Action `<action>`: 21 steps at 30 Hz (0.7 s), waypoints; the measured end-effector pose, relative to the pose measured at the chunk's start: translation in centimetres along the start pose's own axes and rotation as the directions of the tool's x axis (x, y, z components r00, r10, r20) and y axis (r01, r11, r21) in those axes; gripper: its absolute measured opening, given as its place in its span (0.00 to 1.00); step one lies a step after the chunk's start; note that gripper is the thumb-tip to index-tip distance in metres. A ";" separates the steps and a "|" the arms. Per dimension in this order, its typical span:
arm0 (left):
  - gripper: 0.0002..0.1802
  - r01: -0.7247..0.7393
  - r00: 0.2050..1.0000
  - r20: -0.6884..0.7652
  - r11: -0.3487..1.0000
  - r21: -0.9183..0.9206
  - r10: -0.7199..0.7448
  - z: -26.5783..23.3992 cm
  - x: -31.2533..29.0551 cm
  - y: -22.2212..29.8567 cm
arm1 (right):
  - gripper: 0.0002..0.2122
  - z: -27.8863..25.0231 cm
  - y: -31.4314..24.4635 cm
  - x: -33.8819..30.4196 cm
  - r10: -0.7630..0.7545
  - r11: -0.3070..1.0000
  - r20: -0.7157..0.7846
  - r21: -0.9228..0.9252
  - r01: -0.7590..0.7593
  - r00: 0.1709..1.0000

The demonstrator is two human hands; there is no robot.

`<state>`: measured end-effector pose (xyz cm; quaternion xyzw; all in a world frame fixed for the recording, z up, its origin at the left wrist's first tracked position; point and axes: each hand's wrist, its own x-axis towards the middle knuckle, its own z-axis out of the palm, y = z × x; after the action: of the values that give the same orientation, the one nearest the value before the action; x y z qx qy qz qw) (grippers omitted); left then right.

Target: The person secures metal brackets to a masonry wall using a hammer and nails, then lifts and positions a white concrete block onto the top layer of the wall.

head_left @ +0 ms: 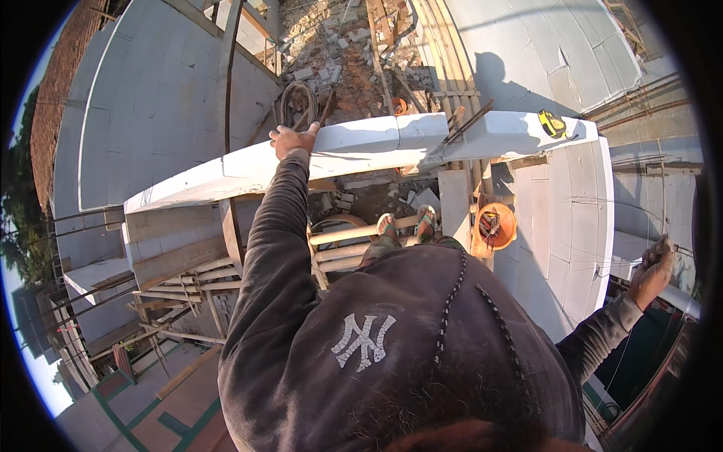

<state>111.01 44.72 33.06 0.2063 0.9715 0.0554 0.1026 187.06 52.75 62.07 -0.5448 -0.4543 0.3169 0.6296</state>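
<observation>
My left hand [292, 141] grips the top of a low wall of white lightweight blocks [361, 135], its fingers bent over the far edge and the thumb out to the right. Far out to the right, my right hand [654, 271] is raised with its fingers closed around thin wire [629, 261]; strands spread from it to the left and upward. A yellow and black tape measure [553, 124] lies on the wall top toward its right end. Between the two hands stands an orange bucket [507, 226] with tools in it, whose kinds are unclear.
My feet in flip-flops [407, 224] stand on bamboo poles [361, 233]. Beyond the wall are a coiled hose [300, 104], rubble [331, 45] and long bamboo poles [444, 45]. Steel bars [83, 218] stick out at left; a block wall [550, 248] runs along the right.
</observation>
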 end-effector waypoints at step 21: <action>0.57 -0.837 0.536 0.381 0.533 0.123 0.753 -3.7 4.2 -2.9 | 0.08 -0.7 5.8 -7.6 0.118 0.965 -0.149 -0.216 -0.149 0.982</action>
<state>105.34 43.58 35.52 0.6483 0.7379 -0.0772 0.1712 185.35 46.87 54.73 -0.6624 -0.4061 0.2674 0.5699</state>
